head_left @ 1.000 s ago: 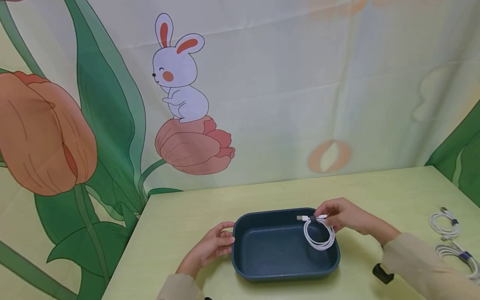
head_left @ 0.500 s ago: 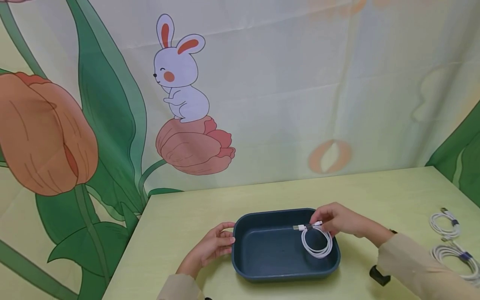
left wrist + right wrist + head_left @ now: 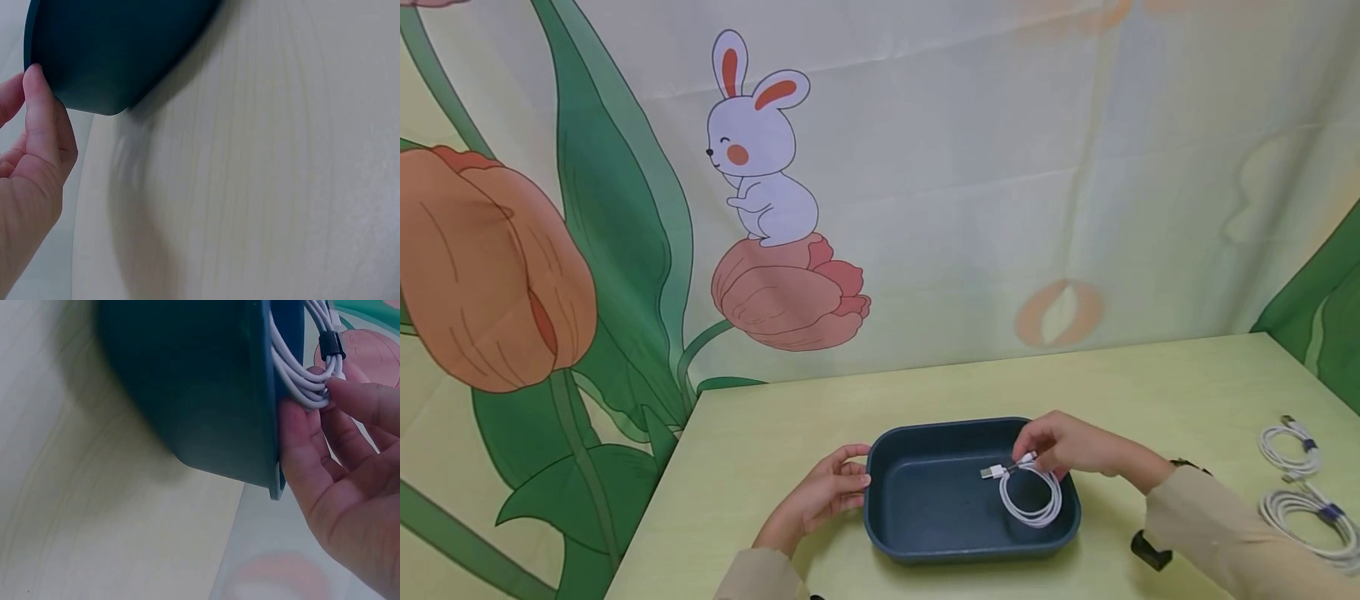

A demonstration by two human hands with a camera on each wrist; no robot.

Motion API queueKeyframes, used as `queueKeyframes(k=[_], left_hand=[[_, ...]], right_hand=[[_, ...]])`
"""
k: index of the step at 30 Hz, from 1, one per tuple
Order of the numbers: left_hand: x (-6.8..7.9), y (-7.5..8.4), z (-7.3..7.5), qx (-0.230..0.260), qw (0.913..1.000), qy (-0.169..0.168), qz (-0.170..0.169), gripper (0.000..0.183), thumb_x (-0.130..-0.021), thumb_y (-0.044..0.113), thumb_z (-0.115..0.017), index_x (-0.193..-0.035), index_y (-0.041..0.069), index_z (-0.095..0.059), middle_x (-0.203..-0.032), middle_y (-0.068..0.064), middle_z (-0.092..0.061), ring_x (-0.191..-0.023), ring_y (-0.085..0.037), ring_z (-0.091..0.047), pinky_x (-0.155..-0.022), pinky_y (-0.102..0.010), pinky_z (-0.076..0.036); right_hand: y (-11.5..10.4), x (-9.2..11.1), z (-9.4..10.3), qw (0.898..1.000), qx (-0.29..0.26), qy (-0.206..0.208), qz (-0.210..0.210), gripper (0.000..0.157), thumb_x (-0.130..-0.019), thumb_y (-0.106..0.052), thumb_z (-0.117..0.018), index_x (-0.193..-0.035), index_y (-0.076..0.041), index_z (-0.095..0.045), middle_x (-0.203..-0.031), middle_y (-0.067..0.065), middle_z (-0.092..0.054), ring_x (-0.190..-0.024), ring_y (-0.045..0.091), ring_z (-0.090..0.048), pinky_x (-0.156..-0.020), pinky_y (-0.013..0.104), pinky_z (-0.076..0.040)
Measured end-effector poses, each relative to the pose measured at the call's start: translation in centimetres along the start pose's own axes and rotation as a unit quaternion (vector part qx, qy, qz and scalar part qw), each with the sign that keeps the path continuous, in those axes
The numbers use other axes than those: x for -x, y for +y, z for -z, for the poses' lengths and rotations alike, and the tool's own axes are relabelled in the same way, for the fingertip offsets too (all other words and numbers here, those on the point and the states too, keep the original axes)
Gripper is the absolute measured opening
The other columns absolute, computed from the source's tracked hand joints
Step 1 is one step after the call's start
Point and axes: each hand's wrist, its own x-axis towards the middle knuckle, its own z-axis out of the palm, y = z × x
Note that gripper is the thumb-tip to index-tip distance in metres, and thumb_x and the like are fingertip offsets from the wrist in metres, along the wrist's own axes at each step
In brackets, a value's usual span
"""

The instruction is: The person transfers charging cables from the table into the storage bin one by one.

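Note:
A dark blue rectangular box stands on the table, its opening facing up. At its left end, my left hand touches the rim and outer wall with thumb and fingertips. My right hand pinches a coiled white USB cable over the right part of the box, its lower loops within the opening. A black strap binds the coil. The cable's USB plug points left. In the right wrist view, thumb and fingers hold the loops beside the rim.
Two more coiled white cables, a smaller one and a larger one, lie at the table's right side with dark straps. Behind the table hangs a printed cloth with a rabbit and tulips.
My right hand has moved left and lower, toward the viewer, bringing the coiled cable deeper over the box. The left hand and the box have stayed in place.

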Motion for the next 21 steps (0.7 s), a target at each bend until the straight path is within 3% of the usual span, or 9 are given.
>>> queueKeyframes(k=[8,21], left_hand=[[0.0,0.0,0.0,0.003,1.0,0.002,-0.001,0.047,-0.082,0.004,-0.057,-0.124,0.006,-0.035,-0.084,0.002,-0.049,-0.066,-0.005,-0.053,-0.059,-0.018,-0.049],[0.1,0.1,-0.1,-0.005,1.0,-0.004,-0.004,0.047,-0.086,0.004,-0.052,-0.128,0.003,-0.031,-0.085,0.001,-0.05,-0.067,-0.004,-0.053,-0.059,-0.018,-0.049]], right_hand=[[-0.1,-0.4,-0.2,0.999,0.026,-0.025,0.003,0.021,-0.076,0.009,-0.05,-0.089,-0.002,-0.062,-0.084,0.019,-0.06,-0.061,0.012,-0.05,-0.048,0.026,-0.046],[0.2,-1.3,-0.6,0.997,0.051,-0.05,0.0,0.023,-0.074,0.011,-0.051,-0.087,-0.003,-0.063,-0.076,0.006,-0.058,-0.056,0.008,-0.044,-0.046,0.019,-0.04]])
